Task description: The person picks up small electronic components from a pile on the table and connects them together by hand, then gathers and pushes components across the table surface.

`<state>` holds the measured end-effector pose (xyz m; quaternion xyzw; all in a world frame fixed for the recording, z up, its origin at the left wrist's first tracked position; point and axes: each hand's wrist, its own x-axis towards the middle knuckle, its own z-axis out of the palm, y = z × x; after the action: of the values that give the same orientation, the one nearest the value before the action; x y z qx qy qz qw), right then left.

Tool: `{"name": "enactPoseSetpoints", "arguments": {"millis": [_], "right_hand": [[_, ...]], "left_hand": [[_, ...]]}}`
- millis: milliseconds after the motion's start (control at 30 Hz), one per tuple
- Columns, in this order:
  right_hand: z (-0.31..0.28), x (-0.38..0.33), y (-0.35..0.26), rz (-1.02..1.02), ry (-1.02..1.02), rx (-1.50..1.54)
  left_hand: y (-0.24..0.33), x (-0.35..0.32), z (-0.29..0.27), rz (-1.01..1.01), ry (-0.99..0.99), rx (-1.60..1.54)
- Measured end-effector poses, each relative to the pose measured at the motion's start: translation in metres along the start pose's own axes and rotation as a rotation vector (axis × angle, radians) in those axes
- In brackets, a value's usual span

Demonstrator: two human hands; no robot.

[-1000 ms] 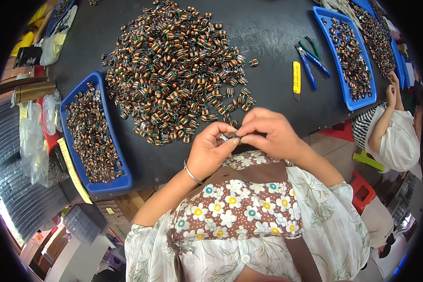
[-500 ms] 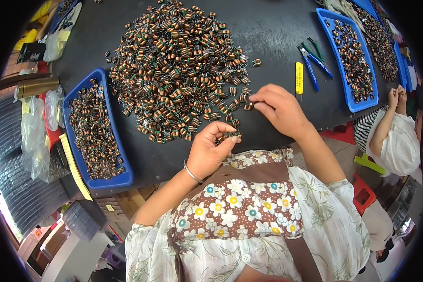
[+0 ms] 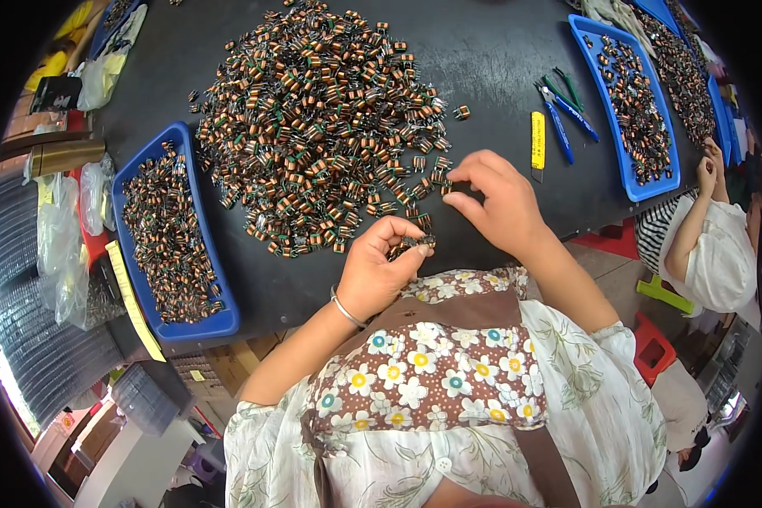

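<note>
A large heap of small copper-wound coils (image 3: 313, 127) with metal pins and dark and green parts lies on the black table. At the heap's near edge, my left hand (image 3: 381, 262) is closed, with a few of these coils (image 3: 413, 244) pinched between thumb and fingers. My right hand (image 3: 501, 206) is at the heap's right edge, thumb and forefinger apart. Its fingertips are right beside some loose coils (image 3: 438, 178); whether they touch one I cannot tell. No coil shows between the fingers.
Blue trays of coils stand to the left (image 3: 231, 322) and right (image 3: 674, 184). A yellow utility knife (image 3: 538, 142), blue-handled cutters (image 3: 559, 127) and a green-handled tool (image 3: 569, 89) lie right of the heap. A co-worker's hands (image 3: 709, 165) show at far right.
My right thumb and forefinger have spread, and the hand has shifted slightly left; the coil near its fingertips is now beside them. My left hand stays put.
</note>
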<state>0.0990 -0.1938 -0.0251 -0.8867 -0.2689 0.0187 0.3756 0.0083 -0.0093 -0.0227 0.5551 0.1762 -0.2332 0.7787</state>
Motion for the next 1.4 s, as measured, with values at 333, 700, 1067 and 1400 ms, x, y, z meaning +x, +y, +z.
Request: {"name": "enactPoseSetpoints", "arguments": {"millis": [333,700,1067,1400], "right_hand": [[-0.008,-0.011,-0.014,0.163,-0.314,0.567],[-0.003,-0.013,-0.020,0.300,-0.331,0.649],[0.031,-0.004,-0.020,-0.200,-0.090,0.061],[0.017,0.033,-0.037,-0.266,0.023,-0.001]], "left_hand": [[-0.001,0.000,0.000,0.019,0.031,-0.013],[0.001,-0.007,-0.001,0.019,0.011,0.022],[0.028,-0.037,-0.055,0.165,0.328,-0.058],[0.076,-0.111,-0.185,0.814,1.013,0.518]]}}
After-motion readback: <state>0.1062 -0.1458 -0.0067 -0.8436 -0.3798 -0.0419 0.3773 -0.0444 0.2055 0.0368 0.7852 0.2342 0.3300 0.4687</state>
